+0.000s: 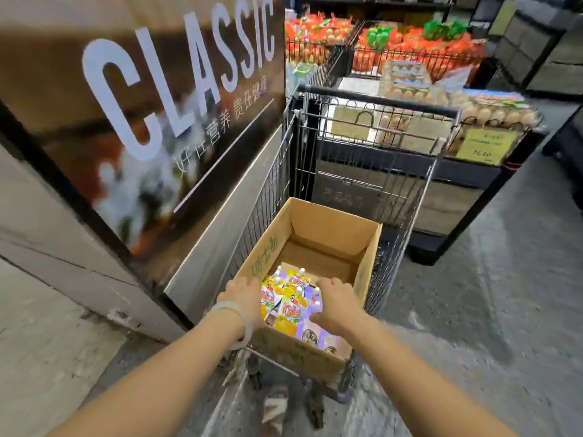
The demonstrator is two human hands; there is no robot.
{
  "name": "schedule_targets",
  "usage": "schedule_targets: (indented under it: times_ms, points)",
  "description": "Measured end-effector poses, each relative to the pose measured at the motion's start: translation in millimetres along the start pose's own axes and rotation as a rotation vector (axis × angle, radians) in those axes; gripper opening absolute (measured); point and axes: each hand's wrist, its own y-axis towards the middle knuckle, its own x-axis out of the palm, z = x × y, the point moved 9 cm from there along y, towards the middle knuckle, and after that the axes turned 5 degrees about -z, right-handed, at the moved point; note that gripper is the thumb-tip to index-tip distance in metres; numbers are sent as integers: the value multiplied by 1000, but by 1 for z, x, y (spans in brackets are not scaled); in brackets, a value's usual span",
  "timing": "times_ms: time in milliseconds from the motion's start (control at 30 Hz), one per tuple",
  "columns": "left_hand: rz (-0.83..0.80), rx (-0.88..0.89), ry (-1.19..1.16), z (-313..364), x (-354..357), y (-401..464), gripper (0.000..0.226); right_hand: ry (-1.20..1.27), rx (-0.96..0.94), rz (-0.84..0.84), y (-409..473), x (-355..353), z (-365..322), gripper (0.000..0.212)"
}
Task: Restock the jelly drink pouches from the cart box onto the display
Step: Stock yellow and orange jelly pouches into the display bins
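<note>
Both hands are in the cardboard box on the wire cart: left hand and right hand, fingers curled around a bunch of glossy, colourful jelly drink pouches. Few pouches remain; half the box bottom is bare, so restocking seems nearly finished.

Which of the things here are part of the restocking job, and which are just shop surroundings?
Part of the job:
- jelly drink pouches, gathered between both hands
- cardboard box holding them
- shopping cart carrying the box
- left hand and right hand

Just surroundings:
- CLASSIC poster
- egg trays
- yellow price sign
- orange net bags
</note>
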Motion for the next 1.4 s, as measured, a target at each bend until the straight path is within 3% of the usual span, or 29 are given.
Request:
schedule_targets:
  times_ms: [200,367,533,700,767,867,1067,1167,1233,1333,1400]
  points:
    - [-164,14,-1,-1,41,111,63,170,139,-145,87,49,35,64]
    - [-350,-10,78,-9,97,185,62,358,263,-311,148,115,55,35]
    - [-513,-143,24,-21,148,230,54,657,376,-416,183,185,57,56]
    - [-545,-427,-187,-33,176,245,68,903,555,-334,203,241,62,71]
    - [-488,-508,-216,-36,175,244,62,963,631,-289,209,270,71,85]
    - [-477,-608,-314,-44,183,246,46,1026,714,-229,206,255,70,80]
    - [-498,-594,-442,-49,192,248,51,1130,836,-222,203,263,72,75]
    - [-494,-579,-505,-48,193,246,55,1118,833,-199,202,264,71,57]
    - [-507,-569,-485,-52,194,246,58,1173,801,-179,202,260,67,56]
    - [-537,-566,-510,-54,197,243,34,1241,781,-190,198,259,70,62]
    - [-528,-546,-565,-50,193,242,31,1268,804,-202,195,262,75,57]
